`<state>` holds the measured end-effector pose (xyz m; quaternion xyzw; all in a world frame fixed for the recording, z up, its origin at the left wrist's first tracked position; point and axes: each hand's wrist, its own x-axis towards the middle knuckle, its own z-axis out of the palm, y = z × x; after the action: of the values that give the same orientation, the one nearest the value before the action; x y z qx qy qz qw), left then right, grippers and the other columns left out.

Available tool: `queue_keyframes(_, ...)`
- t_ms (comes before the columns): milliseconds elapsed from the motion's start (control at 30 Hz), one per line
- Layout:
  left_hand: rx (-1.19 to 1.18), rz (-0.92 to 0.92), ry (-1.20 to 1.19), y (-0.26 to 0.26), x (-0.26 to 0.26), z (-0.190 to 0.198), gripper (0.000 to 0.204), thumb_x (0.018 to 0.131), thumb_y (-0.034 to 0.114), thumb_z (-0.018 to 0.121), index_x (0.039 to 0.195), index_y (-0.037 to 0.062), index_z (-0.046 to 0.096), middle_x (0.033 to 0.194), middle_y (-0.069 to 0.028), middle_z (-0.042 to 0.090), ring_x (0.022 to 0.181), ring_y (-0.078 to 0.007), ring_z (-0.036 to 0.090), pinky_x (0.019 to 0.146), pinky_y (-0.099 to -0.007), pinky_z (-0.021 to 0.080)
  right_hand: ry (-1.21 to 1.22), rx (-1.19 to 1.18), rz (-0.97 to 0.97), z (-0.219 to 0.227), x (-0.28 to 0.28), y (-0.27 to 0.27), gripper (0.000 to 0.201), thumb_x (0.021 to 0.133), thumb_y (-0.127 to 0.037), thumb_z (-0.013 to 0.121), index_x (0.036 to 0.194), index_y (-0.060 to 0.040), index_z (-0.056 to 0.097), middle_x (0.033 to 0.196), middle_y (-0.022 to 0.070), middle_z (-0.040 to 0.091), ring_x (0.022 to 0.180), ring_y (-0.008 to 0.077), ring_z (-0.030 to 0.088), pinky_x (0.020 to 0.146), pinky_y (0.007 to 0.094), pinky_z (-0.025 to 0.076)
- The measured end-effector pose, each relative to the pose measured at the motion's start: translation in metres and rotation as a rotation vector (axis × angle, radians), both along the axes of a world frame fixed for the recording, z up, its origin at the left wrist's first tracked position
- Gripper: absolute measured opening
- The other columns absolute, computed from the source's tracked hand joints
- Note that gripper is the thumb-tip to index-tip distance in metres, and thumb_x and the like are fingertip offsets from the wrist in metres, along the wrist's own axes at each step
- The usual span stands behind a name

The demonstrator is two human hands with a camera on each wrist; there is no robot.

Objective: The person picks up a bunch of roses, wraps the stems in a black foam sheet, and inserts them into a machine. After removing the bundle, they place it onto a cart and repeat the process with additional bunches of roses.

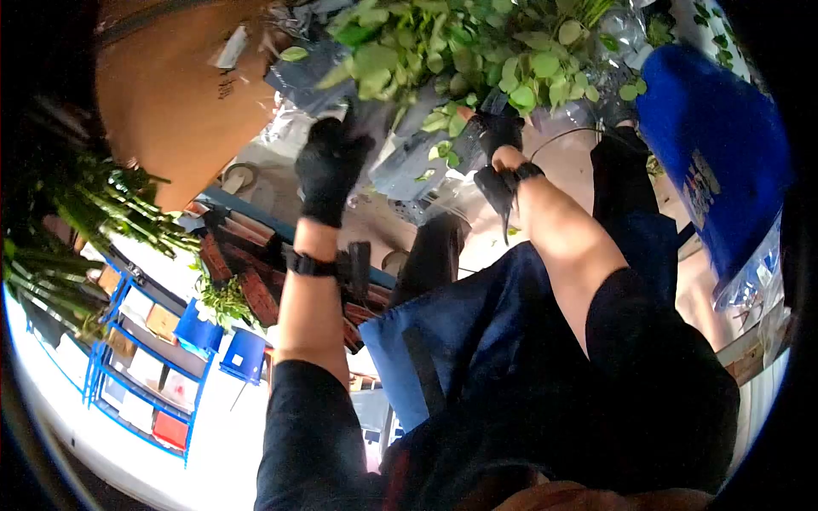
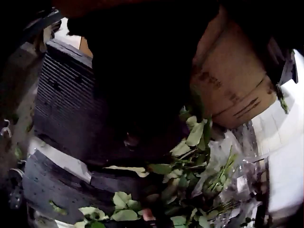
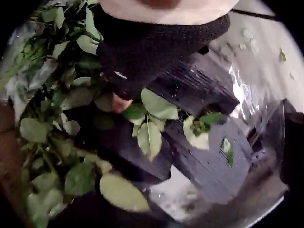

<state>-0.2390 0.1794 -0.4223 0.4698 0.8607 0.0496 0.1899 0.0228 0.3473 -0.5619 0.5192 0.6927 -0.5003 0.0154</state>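
Note:
My left hand (image 1: pixel 328 166), in a black glove, grips a dark ribbed sheet (image 2: pixel 64 88) near the bench's left side. The sheet is blurred in the head view, and in the left wrist view the dark glove hides most of the grip. My right hand (image 1: pixel 501 134), also gloved, is at the near edge of a pile of leafy stems (image 1: pixel 464 47). One bare fingertip (image 3: pixel 122 103) shows beside a sprig of green leaves (image 3: pixel 154 118). I cannot tell whether the right fingers pinch a stem. More dark ribbed pieces (image 3: pixel 211 159) lie beneath that hand, with loose leaves on them.
A large brown cardboard box (image 1: pixel 179 94) stands at the left, a blue panel (image 1: pixel 716 153) at the right. Cut stems (image 1: pixel 102 209) jut in from the far left. Clear plastic wrap (image 3: pixel 244 92) lies beside the dark pieces. Blue shelving (image 1: pixel 149 366) is beyond, at lower left.

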Motion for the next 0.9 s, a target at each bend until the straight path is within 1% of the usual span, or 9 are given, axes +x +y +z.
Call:
queue_keyframes(67, -0.052, 0.055, -0.097, -0.007, 0.012, 0.034, 0.041, 0.074, 0.043, 0.070, 0.088, 0.0053, 0.063, 0.075, -0.0170, 0.062, 0.073, -0.0390, 0.061, 0.066, -0.0443, 0.049, 0.229, 0.017, 0.009, -0.088, 0.046, -0.018, 0.048, 0.085, -0.028, 0.061, 0.125, -0.0036, 0.052, 0.118, 0.0177, 0.058, 0.114, 0.0241, 0.052, 0.098, 0.0338, 0.038)
queue_keyframes(167, -0.292, -0.079, -0.134, 0.008, 0.021, 0.114, 0.042, 0.074, 0.039, 0.073, 0.088, 0.0005, 0.062, 0.072, -0.0195, 0.063, 0.071, -0.0362, 0.064, 0.063, -0.0398, 0.051, 0.120, -0.219, -0.055, 0.025, 0.033, 0.011, 0.046, 0.084, -0.025, 0.061, 0.122, -0.0026, 0.053, 0.113, 0.0151, 0.059, 0.106, 0.0227, 0.054, 0.092, 0.0324, 0.041)
queue_keyframes(300, 0.220, 0.639, -1.012, 0.025, 0.038, 0.212, 0.035, 0.077, 0.022, 0.074, 0.099, -0.0022, 0.063, 0.085, -0.0088, 0.069, 0.074, -0.0203, 0.067, 0.066, -0.0322, 0.053, 0.396, -0.640, -0.099, 0.209, 0.033, 0.037, 0.042, 0.082, -0.022, 0.062, 0.118, -0.0013, 0.054, 0.105, 0.0117, 0.061, 0.094, 0.0208, 0.056, 0.083, 0.0305, 0.045)
queue_keyframes(333, -0.146, 0.693, -1.203, 0.017, 0.026, 0.225, 0.040, 0.076, 0.012, 0.074, 0.109, -0.0027, 0.059, 0.094, -0.0071, 0.068, 0.079, -0.0179, 0.066, 0.072, -0.0274, 0.053, 0.455, -0.754, -0.068, 0.257, 0.035, 0.040, 0.041, 0.082, -0.021, 0.062, 0.117, -0.0010, 0.054, 0.104, 0.0108, 0.061, 0.091, 0.0204, 0.057, 0.081, 0.0300, 0.046)
queue_keyframes(433, 0.195, 0.979, -1.588, 0.041, 0.052, 0.295, 0.043, 0.075, 0.008, 0.073, 0.114, -0.0036, 0.057, 0.099, -0.0109, 0.067, 0.083, -0.0188, 0.066, 0.077, -0.0269, 0.053, 0.565, -0.940, 0.107, 0.381, 0.034, 0.062, 0.039, 0.081, -0.018, 0.062, 0.114, 0.0000, 0.055, 0.098, 0.0082, 0.063, 0.083, 0.0190, 0.059, 0.074, 0.0286, 0.049)
queue_keyframes(600, 0.058, 0.847, -1.692, 0.096, 0.071, 0.363, 0.048, 0.075, 0.001, 0.071, 0.118, -0.0065, 0.052, 0.101, -0.0154, 0.066, 0.090, -0.0225, 0.066, 0.083, -0.0318, 0.054, 0.445, -0.620, 0.370, 0.448, 0.073, 0.105, 0.052, 0.074, -0.016, 0.069, 0.121, -0.0008, 0.052, 0.095, 0.0067, 0.064, 0.079, 0.0140, 0.059, 0.071, 0.0286, 0.050)
queue_keyframes(733, 0.131, 0.683, -1.745, 0.171, 0.089, 0.431, 0.051, 0.076, -0.001, 0.069, 0.122, -0.0065, 0.049, 0.108, -0.0161, 0.064, 0.099, -0.0238, 0.063, 0.086, -0.0342, 0.052, 0.606, -0.605, -0.063, 0.513, 0.103, 0.138, 0.053, 0.079, -0.015, 0.068, 0.126, -0.0009, 0.049, 0.110, 0.0106, 0.060, 0.090, 0.0152, 0.058, 0.076, 0.0299, 0.050)
queue_keyframes(833, 0.170, 0.440, -1.680, 0.246, 0.114, 0.492, 0.047, 0.079, -0.004, 0.067, 0.122, -0.0069, 0.049, 0.107, -0.0163, 0.064, 0.099, -0.0243, 0.064, 0.087, -0.0350, 0.053, 0.535, 0.079, 0.220, 0.514, 0.131, 0.187, 0.048, 0.085, -0.012, 0.062, 0.130, -0.0011, 0.046, 0.122, 0.0114, 0.054, 0.102, 0.0187, 0.056, 0.081, 0.0309, 0.050)
queue_keyframes(900, 0.197, 0.292, -1.659, 0.301, 0.128, 0.526, 0.047, 0.079, -0.002, 0.068, 0.122, -0.0058, 0.050, 0.107, -0.0148, 0.064, 0.098, -0.0226, 0.064, 0.087, -0.0339, 0.052, 0.767, -0.530, -0.213, 0.551, 0.141, 0.224, 0.049, 0.088, -0.016, 0.061, 0.131, -0.0015, 0.045, 0.124, 0.0113, 0.054, 0.104, 0.0212, 0.056, 0.086, 0.0323, 0.048)
